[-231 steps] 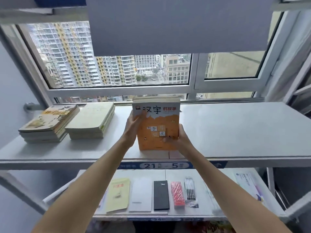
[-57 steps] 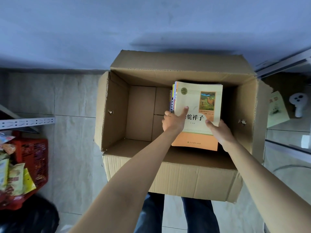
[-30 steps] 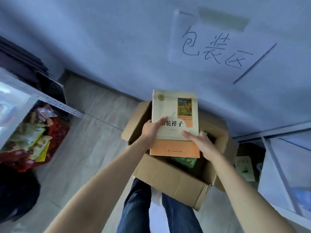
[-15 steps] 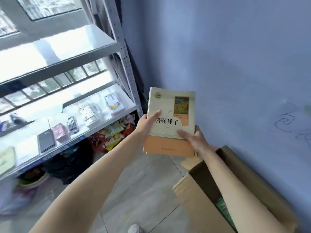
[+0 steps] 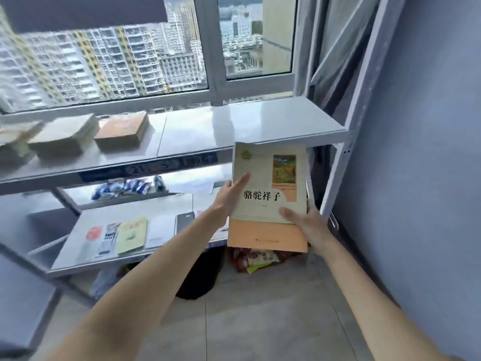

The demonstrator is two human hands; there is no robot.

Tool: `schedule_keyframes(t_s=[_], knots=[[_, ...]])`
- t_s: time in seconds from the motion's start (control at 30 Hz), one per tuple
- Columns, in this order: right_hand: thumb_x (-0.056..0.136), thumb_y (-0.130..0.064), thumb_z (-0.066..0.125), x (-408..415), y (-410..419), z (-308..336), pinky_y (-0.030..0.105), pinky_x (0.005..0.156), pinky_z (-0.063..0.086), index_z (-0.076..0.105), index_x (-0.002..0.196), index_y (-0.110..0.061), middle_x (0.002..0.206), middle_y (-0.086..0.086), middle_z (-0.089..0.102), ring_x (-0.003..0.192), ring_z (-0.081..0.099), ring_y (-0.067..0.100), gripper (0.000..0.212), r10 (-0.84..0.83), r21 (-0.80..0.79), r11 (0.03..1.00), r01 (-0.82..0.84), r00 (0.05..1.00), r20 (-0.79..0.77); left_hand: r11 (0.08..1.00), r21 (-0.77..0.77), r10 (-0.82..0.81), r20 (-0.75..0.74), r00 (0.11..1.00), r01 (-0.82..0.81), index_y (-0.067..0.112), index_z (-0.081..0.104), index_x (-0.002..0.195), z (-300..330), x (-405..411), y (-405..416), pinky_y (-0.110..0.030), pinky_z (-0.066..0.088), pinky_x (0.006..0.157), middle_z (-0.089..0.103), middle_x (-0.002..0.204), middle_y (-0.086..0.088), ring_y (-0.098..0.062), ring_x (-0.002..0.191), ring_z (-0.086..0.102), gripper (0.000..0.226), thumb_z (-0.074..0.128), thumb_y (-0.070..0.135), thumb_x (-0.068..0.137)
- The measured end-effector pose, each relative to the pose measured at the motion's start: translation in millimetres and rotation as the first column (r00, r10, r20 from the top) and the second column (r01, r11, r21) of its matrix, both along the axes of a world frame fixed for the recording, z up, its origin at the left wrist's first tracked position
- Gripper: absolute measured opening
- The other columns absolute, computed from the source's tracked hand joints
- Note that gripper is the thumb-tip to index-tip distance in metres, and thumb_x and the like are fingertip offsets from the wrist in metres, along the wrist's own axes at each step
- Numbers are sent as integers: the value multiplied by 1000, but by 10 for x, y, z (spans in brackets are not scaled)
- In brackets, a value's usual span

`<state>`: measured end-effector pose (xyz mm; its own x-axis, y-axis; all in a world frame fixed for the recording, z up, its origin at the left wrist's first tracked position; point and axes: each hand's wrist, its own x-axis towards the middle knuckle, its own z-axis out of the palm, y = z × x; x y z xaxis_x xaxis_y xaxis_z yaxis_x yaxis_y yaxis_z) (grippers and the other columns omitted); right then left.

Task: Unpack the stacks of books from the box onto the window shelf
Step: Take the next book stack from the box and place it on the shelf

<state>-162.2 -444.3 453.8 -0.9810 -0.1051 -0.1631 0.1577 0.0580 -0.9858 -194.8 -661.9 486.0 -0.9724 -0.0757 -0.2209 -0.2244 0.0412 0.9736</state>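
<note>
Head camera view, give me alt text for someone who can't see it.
Both hands, left hand and right hand, hold a stack of books with a cream and orange cover in front of a white window shelf. Three book stacks already lie at the shelf's left end; its right part is bare.

Held book stack (image 5: 268,204) — cream cover w/ orange bottom band, black title; shelf (image 5: 234,126) — pale grey.
</note>
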Motion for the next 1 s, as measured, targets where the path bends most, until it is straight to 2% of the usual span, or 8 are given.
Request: schedule_keyframes(t_s=[0.13, 0.27, 0.33, 0.5, 0.63, 0.73, 0.83, 1.0], knots=[[73, -34, 82, -623, -666, 177, 43, 86, 57, 44, 129, -14, 117, 5, 65, 103, 66, 22, 71, 65, 31, 998, -63, 996, -62, 993, 69, 104, -59, 993, -99, 11, 59, 124, 114, -400, -687, -43, 59, 82, 71, 113, -16, -31, 95, 71, 55, 63, 51, 87], [73, -28, 83, -1366, -1267, 372, 18, 58, 56, 44, 126, -14, 105, -1, 67, 89, 68, 11, 68, 124, 25, 992, -121, 980, -157, 982, 134, 156, -161, 975, -135, 11, 61, 124, 295, -946, -1276, -44, 60, 78, 74, 108, -16, -33, 94, 73, 58, 65, 53, 84], [70, -26, 85, -1788, -1546, 481, 12, 55, 53, 43, 124, -12, 99, -7, 65, 84, 66, 7, 70, 146, 42, 989, -140, 962, -230, 979, 148, 169, -231, 958, -137, 12, 62, 122, 442, -1262, -1526, -41, 60, 71, 75, 104, -16, -33, 91, 73, 60, 61, 55, 81], [68, -26, 84, -2639, -2177, 744, 23, 73, 58, 33, 123, -19, 107, -4, 60, 97, 64, 16, 75, 236, 75, 972, -224, 902, -362, 962, 201, 247, -348, 904, -186, 10, 53, 136, 824, -1897, -2011, -60, 50, 94, 65, 124, -24, -44, 112, 63, 76, 63, 58, 77], [71, -18, 82, -3097, -2548, 860, 34, 81, 61, 30, 124, -22, 114, -7, 58, 105, 62, 14, 74, 289, 61, 955, -289, 869, -403, 964, 186, 258, -455, 852, -192, 7, 49, 137, 981, -2170, -2260, -60, 54, 88, 62, 124, -28, -46, 108, 64, 117, 75, 77, 48], [63, -15, 82, -3373, -2707, 821, 45, 86, 59, 31, 119, -23, 116, 0, 57, 110, 61, 21, 76, 294, 47, 953, -300, 871, -393, 953, 217, 291, -463, 837, -211, 3, 43, 139, 949, -2348, -2403, -65, 51, 88, 59, 126, -33, -51, 110, 60, 126, 78, 77, 43], [61, -11, 83, -3518, -2785, 737, 51, 89, 56, 32, 117, -21, 121, 10, 57, 115, 59, 31, 76, 297, 23, 951, -310, 884, -361, 949, 227, 302, -453, 839, -219, 2, 44, 135, 824, -2458, -2441, -65, 50, 91, 61, 121, -29, -45, 106, 63, 125, 82, 74, 41], [62, -7, 85, -3604, -2780, 679, 27, 72, 59, 39, 110, -26, 106, -2, 64, 97, 70, 13, 70, 292, -30, 946, -323, 887, -357, 966, 196, 250, -550, 797, -168, 1, 45, 130, 865, -2649, -2650, -50, 53, 91, 61, 114, -18, -33, 104, 62, 111, 81, 69, 50]])
